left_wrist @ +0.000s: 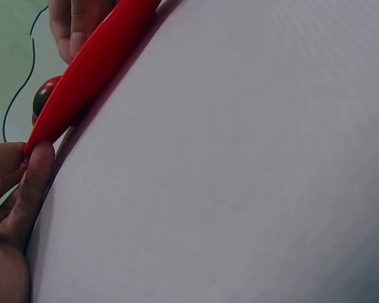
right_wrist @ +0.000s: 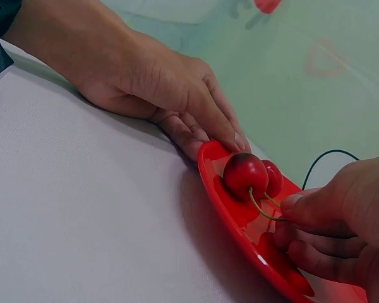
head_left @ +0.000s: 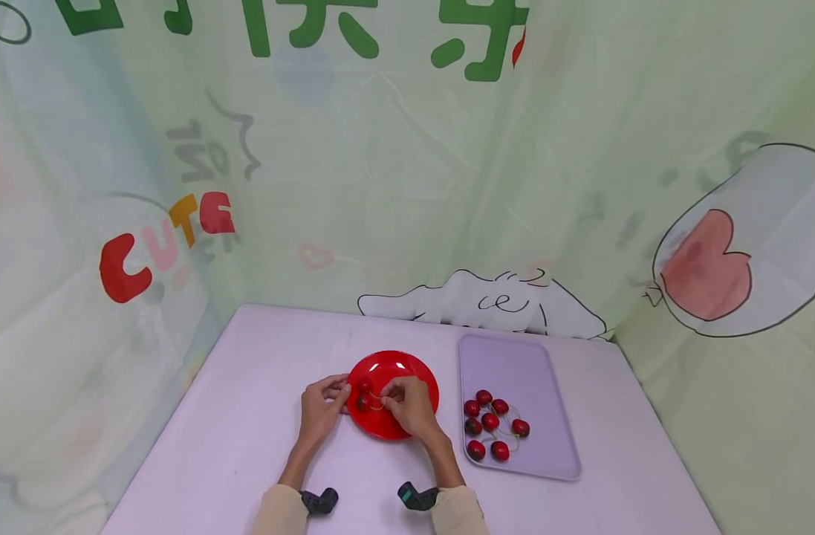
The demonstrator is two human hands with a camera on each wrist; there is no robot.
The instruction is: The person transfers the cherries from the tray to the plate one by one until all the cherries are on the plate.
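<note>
A round, glossy plate of smooth red material (head_left: 380, 429), shallow with a raised rim, lies on a table (head_left: 247, 394) whose pale lilac covering shows a fine woven grain. Two cherries (right_wrist: 245, 175) sit on the plate, toward its left side, close together; their skins are shiny and deep red, the nearer one shading to near-black on top, and each carries a thin, curved, yellow-green stem (right_wrist: 255, 203). At the plate's left rim is the person's left hand (head_left: 322, 407), its grip pinching the edge, with a fingertip against the underside and another digit on the upper side. Over the right half of the plate is the right hand (head_left: 410, 405), its grip pressed together, thumb against forefinger, pinching the stem ends, while the other fingers curl beneath. To the right of the plate lies a flat, matt lilac tray (head_left: 507, 360), rectangular with rounded corners and a low lip; eight more cherries (head_left: 490, 422) gather in its nearer left part, round and glossy, with slender stems looping among them. On the near side of the plate are two loose beige sleeves (head_left: 278, 513) and, at the wrists, dark angular devices (head_left: 320, 502). Beyond the plate hangs a softly creased, pale green curtain (head_left: 380, 171), printed with thick green characters, coloured block letters, and an outlined balloon (head_left: 781, 238) bearing a pink heart
</note>
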